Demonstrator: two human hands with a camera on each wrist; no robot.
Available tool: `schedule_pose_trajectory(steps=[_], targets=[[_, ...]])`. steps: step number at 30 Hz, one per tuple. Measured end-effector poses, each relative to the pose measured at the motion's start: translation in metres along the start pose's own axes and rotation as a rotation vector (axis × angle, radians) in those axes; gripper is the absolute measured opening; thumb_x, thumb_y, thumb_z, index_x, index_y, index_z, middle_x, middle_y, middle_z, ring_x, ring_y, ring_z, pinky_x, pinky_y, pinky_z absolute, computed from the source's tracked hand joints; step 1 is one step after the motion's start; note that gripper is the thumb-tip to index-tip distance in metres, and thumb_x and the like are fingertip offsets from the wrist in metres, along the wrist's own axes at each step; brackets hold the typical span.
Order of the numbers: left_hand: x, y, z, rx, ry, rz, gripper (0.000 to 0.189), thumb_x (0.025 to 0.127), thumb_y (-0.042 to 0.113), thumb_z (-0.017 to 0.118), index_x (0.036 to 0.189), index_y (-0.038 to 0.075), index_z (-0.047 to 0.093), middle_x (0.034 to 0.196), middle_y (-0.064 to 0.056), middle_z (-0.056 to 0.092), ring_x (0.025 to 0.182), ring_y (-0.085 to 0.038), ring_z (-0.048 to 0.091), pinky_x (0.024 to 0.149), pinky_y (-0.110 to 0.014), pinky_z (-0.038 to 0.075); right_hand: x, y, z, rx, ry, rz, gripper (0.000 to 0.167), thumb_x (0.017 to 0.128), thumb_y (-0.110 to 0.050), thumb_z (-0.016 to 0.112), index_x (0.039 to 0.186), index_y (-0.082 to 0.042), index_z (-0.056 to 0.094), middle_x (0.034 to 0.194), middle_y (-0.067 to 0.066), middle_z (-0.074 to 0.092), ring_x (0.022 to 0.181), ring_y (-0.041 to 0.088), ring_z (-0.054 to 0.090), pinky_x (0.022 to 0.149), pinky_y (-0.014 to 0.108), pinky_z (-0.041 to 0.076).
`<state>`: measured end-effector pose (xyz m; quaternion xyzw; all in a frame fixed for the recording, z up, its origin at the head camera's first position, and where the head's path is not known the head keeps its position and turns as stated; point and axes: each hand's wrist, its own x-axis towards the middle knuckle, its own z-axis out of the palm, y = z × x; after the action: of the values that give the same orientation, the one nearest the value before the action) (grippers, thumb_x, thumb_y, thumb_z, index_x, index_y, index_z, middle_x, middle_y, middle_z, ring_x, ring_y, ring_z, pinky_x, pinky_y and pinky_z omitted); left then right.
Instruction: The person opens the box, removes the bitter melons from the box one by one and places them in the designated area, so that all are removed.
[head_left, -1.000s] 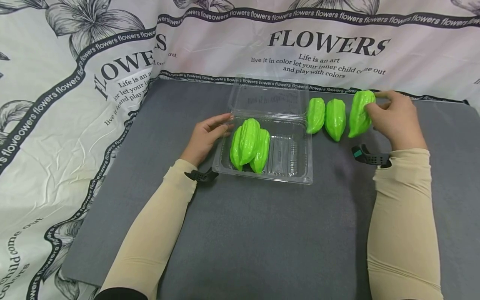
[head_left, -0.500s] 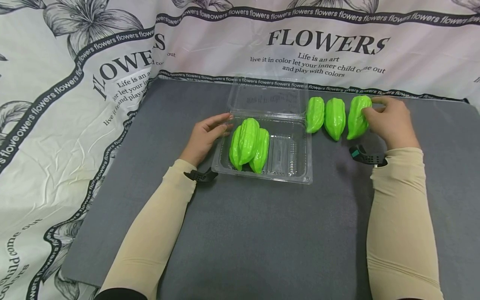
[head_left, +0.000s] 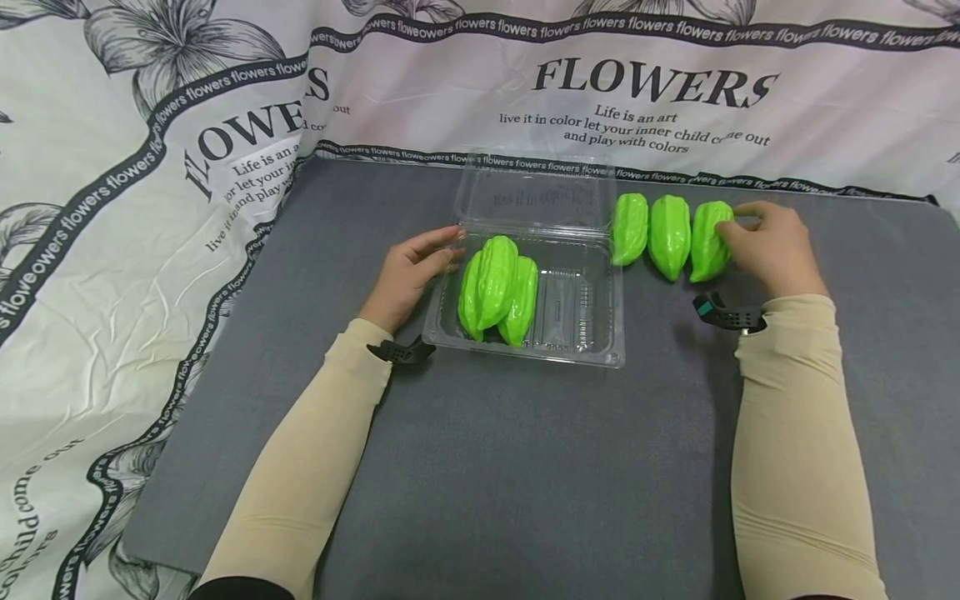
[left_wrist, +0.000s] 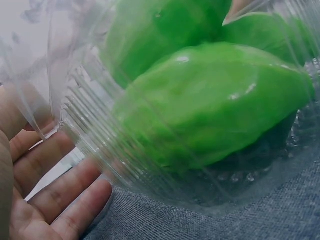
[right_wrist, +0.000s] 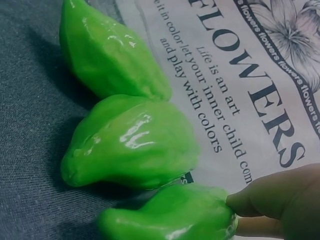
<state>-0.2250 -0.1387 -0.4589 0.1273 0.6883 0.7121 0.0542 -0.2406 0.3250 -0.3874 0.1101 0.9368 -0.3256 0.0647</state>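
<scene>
My right hand (head_left: 776,250) pinches the rightmost green star fruit (head_left: 707,246) by its right side; in the right wrist view, thumb and finger grip that fruit (right_wrist: 170,212) at its end. Two more star fruits, a middle one (head_left: 670,237) and a left one (head_left: 630,229), lie beside it in a row. My left hand (head_left: 408,273) is at the left side of a clear plastic clamshell box (head_left: 566,308), its fingers loosely extended against the wall. Several star fruits (head_left: 498,283) are bunched in the box's left half, one on top.
The box's transparent lid (head_left: 536,196) stands raised at the back. A grey cloth (head_left: 525,467) covers the table. White flower-printed fabric (head_left: 420,92) hangs behind and along the left. Each wrist wears a black strap (head_left: 731,315).
My right hand has moved left and toward me, bringing the pinched star fruit into line beside the other two. The left hand stays in place at the box.
</scene>
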Motion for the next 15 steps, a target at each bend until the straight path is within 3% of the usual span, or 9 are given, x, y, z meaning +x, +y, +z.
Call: schedule_pose_trajectory(steps=[3,5,8,15], targets=[[-0.0004,0.0003,0.0,-0.002,0.0,-0.002,0.043,0.108,0.006,0.058,0.15,0.0,0.056,0.15,-0.018,0.059,0.135,-0.035,0.061,0.106,-0.042,0.056,0.001,0.0008,0.0015,0.002,0.005,-0.001,0.073,0.108,-0.044,0.043,0.161,0.005,0.035,0.141,0.04,0.055,0.072,0.019,0.069,0.093,0.062,0.053],[-0.0006,0.0002,0.0,-0.002,0.0,-0.003,0.043,0.108,0.007,0.058,0.15,-0.001,0.056,0.15,-0.018,0.059,0.135,-0.035,0.061,0.106,-0.042,0.056,0.0012,0.0011,0.0027,0.006,0.009,0.002,0.073,0.108,-0.045,0.043,0.161,0.005,0.035,0.143,0.04,0.054,0.089,0.034,0.072,0.097,0.064,0.052],[-0.0006,-0.0007,-0.0007,-0.001,0.001,-0.005,0.043,0.108,0.006,0.058,0.15,0.0,0.056,0.15,-0.017,0.059,0.134,-0.033,0.061,0.107,-0.043,0.055,0.001,0.0001,0.0045,0.01,0.012,0.007,0.073,0.108,-0.046,0.042,0.161,0.004,0.035,0.146,0.039,0.052,0.115,0.05,0.064,0.1,0.063,0.051],[-0.0003,-0.0013,-0.0007,0.008,0.004,-0.006,0.042,0.108,0.007,0.058,0.15,0.0,0.056,0.15,-0.016,0.06,0.134,-0.033,0.062,0.107,-0.043,0.056,0.0013,-0.0022,0.0059,0.009,0.007,0.014,0.075,0.108,-0.049,0.042,0.162,0.003,0.035,0.148,0.038,0.051,0.118,0.05,0.063,0.096,0.058,0.053]])
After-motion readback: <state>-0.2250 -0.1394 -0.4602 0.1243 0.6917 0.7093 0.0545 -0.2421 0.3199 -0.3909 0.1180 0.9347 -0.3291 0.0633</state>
